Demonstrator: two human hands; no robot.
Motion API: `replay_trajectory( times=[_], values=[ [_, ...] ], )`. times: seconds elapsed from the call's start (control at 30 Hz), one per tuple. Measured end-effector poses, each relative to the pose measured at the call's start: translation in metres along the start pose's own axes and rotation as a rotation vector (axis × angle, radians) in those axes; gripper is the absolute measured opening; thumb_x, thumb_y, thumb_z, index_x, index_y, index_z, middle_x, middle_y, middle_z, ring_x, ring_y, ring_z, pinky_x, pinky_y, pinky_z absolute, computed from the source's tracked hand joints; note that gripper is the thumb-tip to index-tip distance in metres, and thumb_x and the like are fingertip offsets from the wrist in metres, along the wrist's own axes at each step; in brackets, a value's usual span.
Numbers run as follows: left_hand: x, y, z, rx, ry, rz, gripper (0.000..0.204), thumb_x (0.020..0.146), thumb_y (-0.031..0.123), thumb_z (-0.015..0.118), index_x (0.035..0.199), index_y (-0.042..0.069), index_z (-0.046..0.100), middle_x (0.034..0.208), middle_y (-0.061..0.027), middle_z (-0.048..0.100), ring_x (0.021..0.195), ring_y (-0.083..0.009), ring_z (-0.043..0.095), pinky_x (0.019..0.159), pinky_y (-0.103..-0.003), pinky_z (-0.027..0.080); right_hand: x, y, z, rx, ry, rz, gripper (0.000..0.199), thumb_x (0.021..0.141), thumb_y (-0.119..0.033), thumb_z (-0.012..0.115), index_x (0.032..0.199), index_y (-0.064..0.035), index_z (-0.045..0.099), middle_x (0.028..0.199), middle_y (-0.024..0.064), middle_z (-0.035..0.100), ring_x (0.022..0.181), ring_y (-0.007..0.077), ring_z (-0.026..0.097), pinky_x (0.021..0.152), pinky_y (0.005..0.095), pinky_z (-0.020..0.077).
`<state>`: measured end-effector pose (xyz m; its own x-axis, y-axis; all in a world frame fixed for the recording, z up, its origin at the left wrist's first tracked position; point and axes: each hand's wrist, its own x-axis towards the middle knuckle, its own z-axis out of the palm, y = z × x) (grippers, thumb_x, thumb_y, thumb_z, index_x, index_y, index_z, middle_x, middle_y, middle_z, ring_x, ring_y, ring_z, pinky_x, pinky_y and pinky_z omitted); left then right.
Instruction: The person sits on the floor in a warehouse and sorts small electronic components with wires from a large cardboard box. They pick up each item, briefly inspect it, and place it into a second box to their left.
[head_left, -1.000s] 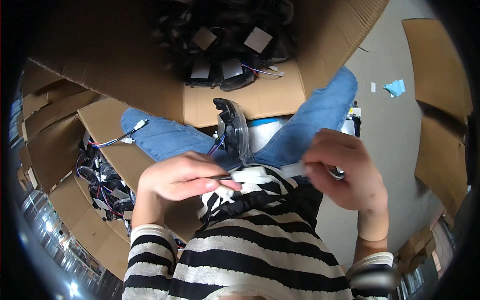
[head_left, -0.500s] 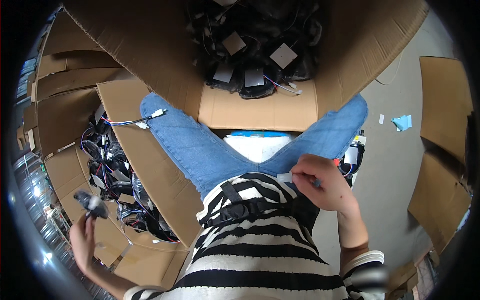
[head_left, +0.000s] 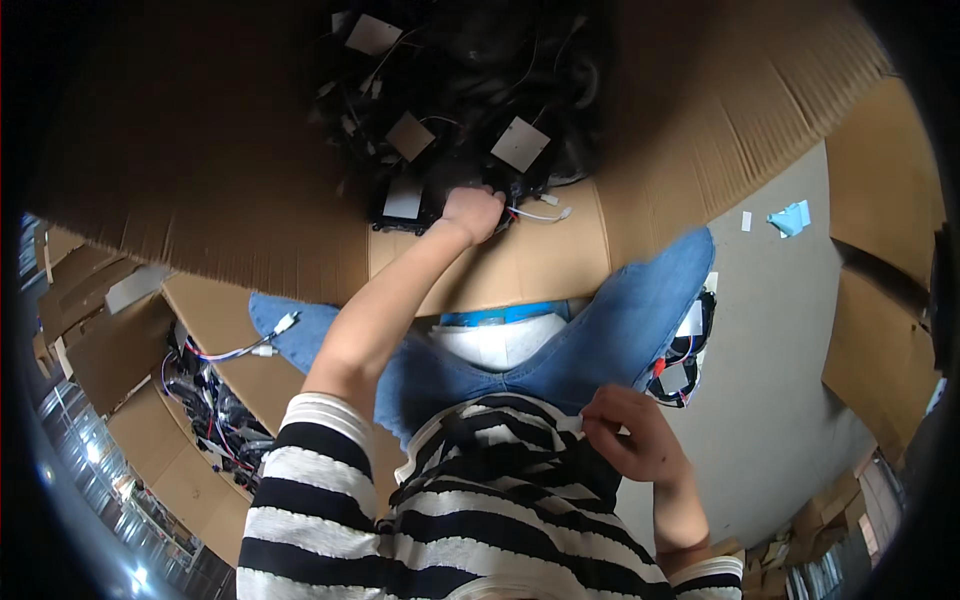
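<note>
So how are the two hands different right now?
The left hand stretches far out into the big cardboard box, on the black wired parts. The right hand stays curled close at the striped shirt, pinching its edge. Both are bare, with striped sleeves.

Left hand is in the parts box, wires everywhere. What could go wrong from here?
1. The left hand reaches into a tangled pile of black parts; the white-plug wires beside it may snag and drag neighbours out.
2. The right hand rests at the striped shirt, so nothing steadies the cardboard box if the pull is hard.
</note>
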<state>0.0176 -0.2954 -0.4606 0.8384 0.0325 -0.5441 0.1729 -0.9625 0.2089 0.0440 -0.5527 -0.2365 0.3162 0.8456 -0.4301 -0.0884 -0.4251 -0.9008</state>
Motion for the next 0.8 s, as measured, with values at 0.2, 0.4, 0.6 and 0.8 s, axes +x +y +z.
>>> replay_trajectory(
  times=[0.2,0.4,0.6,0.8],
  values=[
    [0.024,-0.001,0.027,0.105,0.127,0.091,0.019,0.074,0.023,0.053,0.072,0.007,0.062,0.088,-0.0113,0.054,0.089,-0.0244,0.051,0.074,-0.038,0.041,0.017,0.006,-0.005,0.028,-0.002,0.078,0.004,0.071,-0.001,0.053,0.075,0.0,0.055,0.064,0.0106,0.051,0.058,0.0253,0.051,0.052,0.0322,0.0397],
    [-0.039,-0.018,-0.023,-0.709,0.161,0.177,0.018,0.074,0.019,0.055,0.078,0.001,0.056,0.088,-0.0125,0.054,0.083,-0.029,0.052,0.073,-0.037,0.041,0.023,0.006,-0.006,0.026,-0.027,0.057,0.004,0.072,-0.001,0.053,0.075,-0.0004,0.054,0.065,0.0103,0.051,0.058,0.0251,0.051,0.052,0.0319,0.0398],
    [-0.124,0.026,-0.073,-1.229,0.073,0.031,0.025,0.091,0.021,0.036,0.098,0.002,0.051,0.071,-0.003,0.048,0.067,-0.0084,0.046,0.064,-0.023,0.04,0.021,0.0,0.007,-0.021,-0.046,-0.038,0.004,0.072,-0.003,0.055,0.075,-0.0005,0.054,0.065,0.0095,0.051,0.057,0.0244,0.05,0.05,0.0316,0.0393],
    [-0.171,0.061,-0.101,-1.437,0.028,0.104,0.027,0.088,0.01,0.038,0.113,0.0,0.044,0.069,0.0015,0.043,0.064,-0.0064,0.04,0.059,-0.019,0.035,0.009,-0.01,0.021,-0.118,-0.089,-0.105,0.004,0.071,-0.002,0.055,0.074,-0.0003,0.054,0.064,0.0086,0.051,0.056,0.0235,0.05,0.05,0.0312,0.0393]
  ],
)
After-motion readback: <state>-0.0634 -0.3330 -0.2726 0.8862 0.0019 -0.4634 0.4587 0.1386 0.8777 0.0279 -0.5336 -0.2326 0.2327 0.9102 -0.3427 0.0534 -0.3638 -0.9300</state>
